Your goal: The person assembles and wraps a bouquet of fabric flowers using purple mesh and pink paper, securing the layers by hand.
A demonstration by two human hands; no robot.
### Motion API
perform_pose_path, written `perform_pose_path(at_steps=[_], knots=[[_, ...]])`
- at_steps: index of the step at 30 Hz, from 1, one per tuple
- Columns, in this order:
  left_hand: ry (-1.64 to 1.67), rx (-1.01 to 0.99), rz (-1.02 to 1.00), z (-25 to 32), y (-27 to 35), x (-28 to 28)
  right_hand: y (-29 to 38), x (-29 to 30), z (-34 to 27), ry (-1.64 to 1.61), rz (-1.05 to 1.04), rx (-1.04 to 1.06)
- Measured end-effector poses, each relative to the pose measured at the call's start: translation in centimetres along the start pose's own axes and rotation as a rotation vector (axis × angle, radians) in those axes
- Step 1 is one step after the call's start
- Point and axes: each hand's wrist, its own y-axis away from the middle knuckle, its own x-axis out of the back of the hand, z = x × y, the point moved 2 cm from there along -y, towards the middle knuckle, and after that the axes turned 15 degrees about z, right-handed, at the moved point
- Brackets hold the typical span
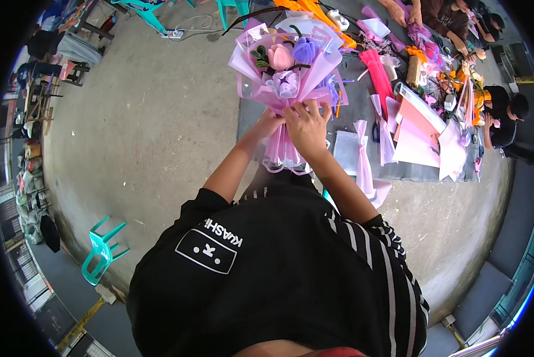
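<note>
A bouquet of chenille-stem flowers (pixel 281 57) stands upright before me at the table's edge, wrapped in translucent pink-lilac paper. It holds a pink tulip-like bloom, a blue-violet one and a pale lilac one with green leaves. My left hand (pixel 269 123) grips the gathered neck of the wrap from the left. Bent over the front of the neck, my right hand (pixel 306 127) has its fingers on the wrapping paper (pixel 317 95); its fingertips are partly hidden. Below both hands the pleated lower skirt of the wrap (pixel 284 149) flares out.
Right of the bouquet, the dark table (pixel 360 93) carries pink chenille stems (pixel 377 76), scissors (pixel 376 132), paper sheets (pixel 416 125) and a tied pink wrap (pixel 363 156). Co-workers' hands (pixel 403 15) are across it. A green plastic chair (pixel 99 250) is on the floor at left.
</note>
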Motion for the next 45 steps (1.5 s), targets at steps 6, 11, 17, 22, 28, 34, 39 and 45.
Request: perform_pose_path(at_steps=[6, 11, 17, 22, 28, 34, 39, 45], knots=[[-0.097, -0.072, -0.012, 1.2, -0.1, -0.8, 0.4, -0.2, -0.1, -0.083, -0.054, 0.110], [0.021, 0.004, 0.038, 1.4, -0.1, -0.7, -0.8, 0.4, 0.8, -0.166, -0.065, 0.097], [0.105, 0.131, 0.105, -0.4, -0.7, 0.1, -3.0, 1.8, 2.9, -0.184, 0.072, -0.078], [0.009, 0.065, 0.038, 0.7, -0.6, -0.3, -5.2, 2.4, 2.5, -0.194, 0.044, -0.013], [-0.264, -0.189, -0.041, 1.9, -0.8, -0.7, -4.0, 0.7, 0.7, -0.159, -0.006, 0.125], [-0.199, -0.164, -0.029, 1.9, -0.5, -1.3, -2.4, 0.4, -1.5, -0.197, -0.078, 0.268], [-0.031, -0.061, 0.008, 1.4, -0.4, -1.2, -2.1, -0.2, -2.7, -0.189, -0.160, 0.321], [0.163, 0.032, 0.017, 0.8, -0.4, -1.2, -3.3, 2.7, -1.2, -0.263, 0.046, 0.098]])
